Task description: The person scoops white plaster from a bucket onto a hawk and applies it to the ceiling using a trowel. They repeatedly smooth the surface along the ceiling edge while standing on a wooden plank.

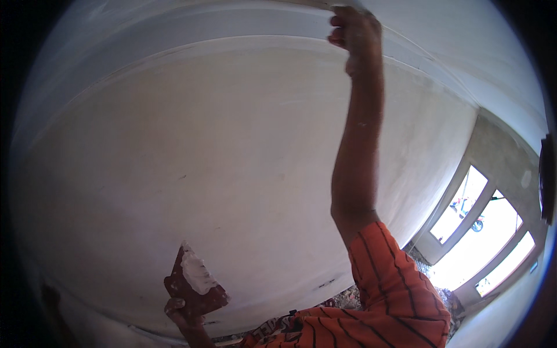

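Observation:
My left hand (178,311) is low, its fingers closed round the lower edge of a dark reddish-brown plasterer's hawk (184,292). A thick heap of white putty (197,271) lies on the board, reaching up to its pointed top corner. High above, my right arm stretches up to the band where wall meets ceiling. My right hand (358,32) is closed there with its fingers curled. Whatever it grips is hidden by the fingers and cut off near the top edge of the picture.
A broad pale wall (232,145) fills the middle, with the ceiling (464,40) above. Tall bright openings (481,238) stand at the right, with a motorcycle (473,217) outside. Rubble (348,298) lies along the wall's foot. A dark blurred shape (52,298) is at lower left.

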{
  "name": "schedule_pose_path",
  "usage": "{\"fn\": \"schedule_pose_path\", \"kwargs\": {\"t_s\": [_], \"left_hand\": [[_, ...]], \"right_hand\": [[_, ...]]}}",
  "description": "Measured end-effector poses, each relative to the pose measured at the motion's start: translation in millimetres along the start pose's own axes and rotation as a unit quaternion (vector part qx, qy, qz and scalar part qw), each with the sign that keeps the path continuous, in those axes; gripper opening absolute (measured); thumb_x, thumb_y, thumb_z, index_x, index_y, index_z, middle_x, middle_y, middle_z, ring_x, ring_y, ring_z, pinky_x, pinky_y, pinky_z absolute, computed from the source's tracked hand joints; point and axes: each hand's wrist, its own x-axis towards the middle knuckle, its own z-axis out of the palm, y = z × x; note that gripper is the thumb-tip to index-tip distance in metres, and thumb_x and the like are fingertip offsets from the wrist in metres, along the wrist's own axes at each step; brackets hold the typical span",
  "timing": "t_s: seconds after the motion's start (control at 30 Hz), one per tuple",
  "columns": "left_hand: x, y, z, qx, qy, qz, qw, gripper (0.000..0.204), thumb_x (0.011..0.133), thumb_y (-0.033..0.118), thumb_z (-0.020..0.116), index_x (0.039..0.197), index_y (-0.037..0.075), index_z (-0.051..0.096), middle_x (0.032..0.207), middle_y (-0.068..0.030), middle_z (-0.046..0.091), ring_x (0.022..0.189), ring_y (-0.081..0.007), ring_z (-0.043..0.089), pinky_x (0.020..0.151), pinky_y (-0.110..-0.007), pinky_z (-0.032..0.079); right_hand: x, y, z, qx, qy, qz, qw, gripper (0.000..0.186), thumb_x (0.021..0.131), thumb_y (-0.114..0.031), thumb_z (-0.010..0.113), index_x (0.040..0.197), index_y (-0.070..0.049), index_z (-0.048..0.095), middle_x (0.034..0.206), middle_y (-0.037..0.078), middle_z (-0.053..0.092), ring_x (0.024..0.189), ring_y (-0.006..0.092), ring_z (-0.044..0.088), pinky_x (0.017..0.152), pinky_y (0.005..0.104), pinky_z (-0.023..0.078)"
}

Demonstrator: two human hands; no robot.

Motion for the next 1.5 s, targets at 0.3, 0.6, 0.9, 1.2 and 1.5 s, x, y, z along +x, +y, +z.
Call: {"fn": "schedule_pose_path", "kwargs": {"t_s": [0.3, 0.6, 0.9, 1.2, 1.5], "left_hand": [[8, -24, 7, 0.009, -0.013, 0.033, 0.999, 0.072, 0.052, 0.008, 0.049, 0.122, -0.003, 0.040, 0.120, -0.0168, 0.047, 0.114, -0.0318, 0.044, 0.099, -0.039, 0.037], [-4, -15, 16, 0.043, 0.025, 0.014, 0.999, 0.068, 0.053, 0.010, 0.051, 0.120, 0.002, 0.042, 0.114, -0.0131, 0.050, 0.107, -0.0291, 0.048, 0.093, -0.040, 0.043], [-8, -17, 5, 0.252, 0.091, 0.130, 0.954, 0.068, 0.056, 0.011, 0.054, 0.123, 0.004, 0.040, 0.120, -0.0144, 0.045, 0.109, -0.0312, 0.047, 0.083, -0.043, 0.050], [-9, -15, -6, 0.114, 0.099, 0.080, 0.985, 0.068, 0.053, 0.011, 0.052, 0.120, 0.003, 0.045, 0.115, -0.0140, 0.052, 0.104, -0.0306, 0.051, 0.086, -0.042, 0.048], [-13, -26, 51, 0.102, 0.047, 0.071, 0.991, 0.057, 0.055, 0.012, 0.053, 0.111, 0.007, 0.049, 0.112, -0.0100, 0.052, 0.101, -0.0248, 0.053, 0.080, -0.036, 0.053]], "right_hand": [[-19, 19, 78, -0.442, -0.060, -0.470, 0.762, 0.027, 0.083, -0.023, 0.055, 0.093, 0.002, 0.055, 0.063, 0.005, 0.058, 0.051, 0.0146, 0.054, 0.050, 0.0324, 0.048], [-21, 29, -39, -0.023, -0.028, -0.139, 0.990, 0.084, 0.080, -0.009, 0.057, 0.141, -0.007, -0.002, 0.076, 0.012, 0.061, 0.055, 0.0127, 0.055, 0.046, 0.0249, 0.049], [62, 35, -122, 0.146, 0.036, -0.036, 0.988, 0.040, 0.080, -0.014, 0.053, 0.116, -0.005, 0.037, 0.067, 0.002, 0.048, 0.050, 0.0105, 0.045, 0.053, 0.0324, 0.046], [-6, -10, -29, 0.183, -0.064, -0.026, 0.981, 0.032, 0.082, -0.019, 0.053, 0.109, -0.002, 0.050, 0.057, 0.001, 0.047, 0.047, 0.0090, 0.042, 0.048, 0.0296, 0.043], [84, 51, -160, 0.036, 0.123, -0.066, 0.990, 0.083, 0.076, -0.008, 0.057, 0.140, -0.005, 0.004, 0.066, 0.003, 0.051, 0.049, 0.0090, 0.045, 0.045, 0.0266, 0.047]]}}
